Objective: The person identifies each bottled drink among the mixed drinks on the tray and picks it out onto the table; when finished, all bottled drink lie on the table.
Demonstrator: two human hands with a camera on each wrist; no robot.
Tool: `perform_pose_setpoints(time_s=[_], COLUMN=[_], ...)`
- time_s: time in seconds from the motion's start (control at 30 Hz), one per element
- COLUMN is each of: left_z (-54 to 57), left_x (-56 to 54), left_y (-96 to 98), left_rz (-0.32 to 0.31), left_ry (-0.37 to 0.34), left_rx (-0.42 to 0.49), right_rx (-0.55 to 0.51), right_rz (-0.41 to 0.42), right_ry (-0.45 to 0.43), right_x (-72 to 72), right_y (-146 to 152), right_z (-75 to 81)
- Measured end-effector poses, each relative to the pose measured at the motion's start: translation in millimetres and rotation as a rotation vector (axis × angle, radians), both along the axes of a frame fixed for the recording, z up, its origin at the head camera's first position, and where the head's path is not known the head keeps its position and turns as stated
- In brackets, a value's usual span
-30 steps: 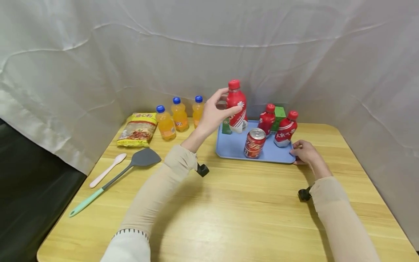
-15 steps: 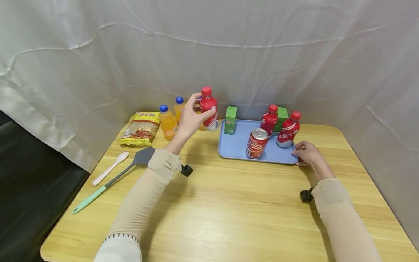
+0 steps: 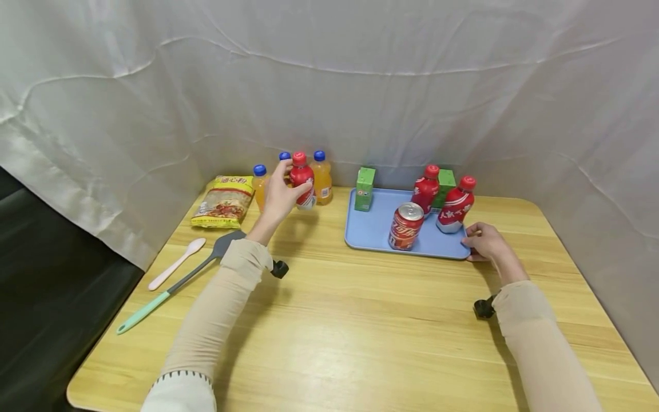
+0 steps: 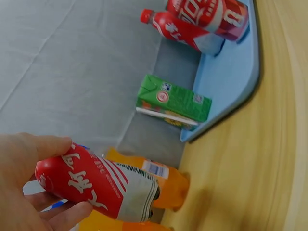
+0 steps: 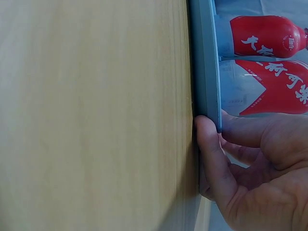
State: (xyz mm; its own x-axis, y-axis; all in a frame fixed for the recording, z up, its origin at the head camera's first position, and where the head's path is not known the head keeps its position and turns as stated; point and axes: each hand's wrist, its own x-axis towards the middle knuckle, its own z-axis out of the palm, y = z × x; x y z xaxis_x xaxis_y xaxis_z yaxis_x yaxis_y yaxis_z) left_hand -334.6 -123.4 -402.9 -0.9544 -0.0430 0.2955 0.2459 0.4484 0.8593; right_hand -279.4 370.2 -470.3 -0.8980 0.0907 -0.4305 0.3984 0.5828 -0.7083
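Note:
My left hand (image 3: pixel 280 197) grips a red-and-white drink bottle (image 4: pixel 91 183) with a red cap, thumb on one side and fingers on the other. In the head view the bottle overlaps the orange drink bottles with blue caps, one (image 3: pixel 321 180) just to its right. My right hand (image 3: pixel 485 243) pinches the near right corner of a blue tray (image 3: pixel 437 245) between thumb and fingers. On that tray stand a red soda can (image 3: pixel 405 227), two red drink bottles, the nearer one (image 3: pixel 455 206) close to my right hand, and two green cartons, one (image 3: pixel 365 190) at the far left corner.
A yellow food packet (image 3: pixel 225 201) lies at the back left of the wooden table (image 3: pixel 350 332). In front of it are a pink spoon (image 3: pixel 177 263) and a spatula (image 3: pixel 149 309) with a mint handle. Grey cloth (image 3: pixel 360 86) hangs behind the table.
The left hand has carried the red bottle leftward from above the tray to the orange bottles, lowering it. The tray's left green carton is now uncovered. The right hand stays at the tray corner.

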Motion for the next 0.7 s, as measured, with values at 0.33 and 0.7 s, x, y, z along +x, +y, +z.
perform_pose_setpoints(time_s=[0.33,0.7], left_z=[-16.6,-29.9], left_x=[-3.8,-7.4], left_y=[-8.2,-14.4], left_rz=[0.067,0.076], left_ry=[-0.009,-0.058], left_rx=[-0.080,-0.129], right_rx=[0.007,-0.003], right_rz=[-0.008,-0.011], right_ry=[-0.003,0.013], right_x=[-0.1,-0.8], right_y=[0.0,-0.1], right_z=[-0.4,-1.4])
